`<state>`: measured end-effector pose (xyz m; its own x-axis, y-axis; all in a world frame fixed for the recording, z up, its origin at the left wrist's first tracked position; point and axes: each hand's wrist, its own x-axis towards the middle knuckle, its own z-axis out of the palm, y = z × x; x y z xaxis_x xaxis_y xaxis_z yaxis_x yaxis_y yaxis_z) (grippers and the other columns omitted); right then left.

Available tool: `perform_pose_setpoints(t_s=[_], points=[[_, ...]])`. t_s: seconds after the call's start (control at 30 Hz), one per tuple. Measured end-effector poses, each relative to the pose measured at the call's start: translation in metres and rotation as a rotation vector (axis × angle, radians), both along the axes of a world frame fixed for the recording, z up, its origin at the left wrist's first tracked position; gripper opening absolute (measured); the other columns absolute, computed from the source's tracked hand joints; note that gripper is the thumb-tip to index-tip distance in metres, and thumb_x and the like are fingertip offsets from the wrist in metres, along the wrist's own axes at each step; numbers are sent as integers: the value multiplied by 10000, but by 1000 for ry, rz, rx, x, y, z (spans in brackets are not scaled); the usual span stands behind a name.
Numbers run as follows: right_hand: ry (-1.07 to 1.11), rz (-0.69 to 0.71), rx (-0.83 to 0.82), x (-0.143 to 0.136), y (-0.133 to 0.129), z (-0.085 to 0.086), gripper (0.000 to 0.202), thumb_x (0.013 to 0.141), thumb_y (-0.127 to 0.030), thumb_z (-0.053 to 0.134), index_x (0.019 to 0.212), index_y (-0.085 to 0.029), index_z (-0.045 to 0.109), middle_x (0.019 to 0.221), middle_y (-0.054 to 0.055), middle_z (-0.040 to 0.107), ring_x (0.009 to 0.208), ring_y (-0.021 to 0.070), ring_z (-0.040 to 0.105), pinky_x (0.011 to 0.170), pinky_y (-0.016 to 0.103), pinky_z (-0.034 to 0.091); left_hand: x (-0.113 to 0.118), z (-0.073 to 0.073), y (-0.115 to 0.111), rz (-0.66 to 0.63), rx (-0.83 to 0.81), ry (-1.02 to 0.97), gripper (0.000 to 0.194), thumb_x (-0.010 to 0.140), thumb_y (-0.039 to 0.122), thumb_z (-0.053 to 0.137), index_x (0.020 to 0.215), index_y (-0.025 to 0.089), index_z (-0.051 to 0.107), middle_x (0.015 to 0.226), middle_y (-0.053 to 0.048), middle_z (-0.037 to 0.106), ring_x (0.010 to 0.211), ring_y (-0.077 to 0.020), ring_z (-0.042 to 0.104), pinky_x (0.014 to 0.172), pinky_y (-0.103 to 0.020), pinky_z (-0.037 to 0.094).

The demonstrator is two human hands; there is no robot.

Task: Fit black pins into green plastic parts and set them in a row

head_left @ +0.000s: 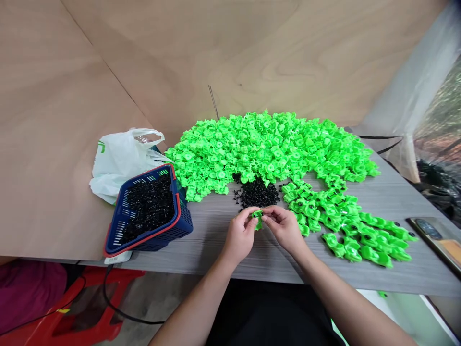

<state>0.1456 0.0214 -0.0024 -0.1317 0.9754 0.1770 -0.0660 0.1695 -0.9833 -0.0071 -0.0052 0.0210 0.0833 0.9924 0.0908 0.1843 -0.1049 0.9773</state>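
- Fingers first: I see my left hand [240, 235] and right hand [286, 228] nearly meeting, thumbs and fingertips closed on one piece from either side.
- Grey wood-grain table [201, 245]: both hands work over its near edge.
- Heap of bright-green moulded plastic pieces [270, 144]: along the far edge.
- Looser spread of green pieces with black parts [345, 216]: toward the right edge.
- Blue plastic basket with red rim [183, 222], holding black parts: near-left corner.
- Pile of small black plastic parts [260, 193]: just beyond my fingertips.
- Small green piece [257, 221]: between both hands, neither nearer, long axis apparently near-to-far.
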Motion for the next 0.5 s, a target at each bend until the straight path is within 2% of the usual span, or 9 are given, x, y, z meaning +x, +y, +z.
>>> perform_pose_setpoints(t_s=[0.07, 0.17, 0.27, 0.4, 0.5], points=[[-32, 7, -18, -1, 4, -2, 168, 818, -302, 682, 937, -187, 711, 876, 60, 738, 764, 192, 677, 700, 313, 550, 0, -4, 3, -15, -75, -112, 292, 876, 261, 613, 1164, 214, 621, 1070, -74, 666, 915, -188, 651, 765, -303, 570], [-126, -44, 17, 2, 8, -4, 211, 855, -310, 633, 1001, -180, 712, 923, 75, 738, 801, 202, 675, 730, 325, 539, -5, -7, 8, 82, -120, -255, 286, 792, 240, 698, 1057, 219, 593, 1005, -37, 607, 883, -161, 613, 726, -297, 581], [-371, -142, 92, 7, 8, -7, 195, 876, -261, 576, 1002, -182, 703, 888, 72, 719, 783, 204, 649, 719, 320, 509, -16, -4, 12, 172, -227, -439, 332, 749, 214, 721, 1038, 237, 560, 898, 11, 548, 760, -117, 581, 716, -335, 593], [-744, -49, 166, 2, -1, -12, 222, 830, -141, 561, 997, -199, 694, 873, 59, 697, 787, 201, 633, 721, 291, 465, -33, 2, 18, 122, -358, -659, 466, 706, 167, 748, 1132, 235, 572, 883, 12, 568, 767, -118, 604, 827, -399, 572], [-901, 11, 168, -14, -6, -16, 283, 831, -117, 559, 1075, -200, 674, 955, 76, 697, 838, 205, 645, 750, 277, 446, -41, -1, 23, 167, -385, -687, 377, 689, 168, 763, 1016, 199, 578, 890, -16, 620, 825, -148, 635, 785, -336, 545]])
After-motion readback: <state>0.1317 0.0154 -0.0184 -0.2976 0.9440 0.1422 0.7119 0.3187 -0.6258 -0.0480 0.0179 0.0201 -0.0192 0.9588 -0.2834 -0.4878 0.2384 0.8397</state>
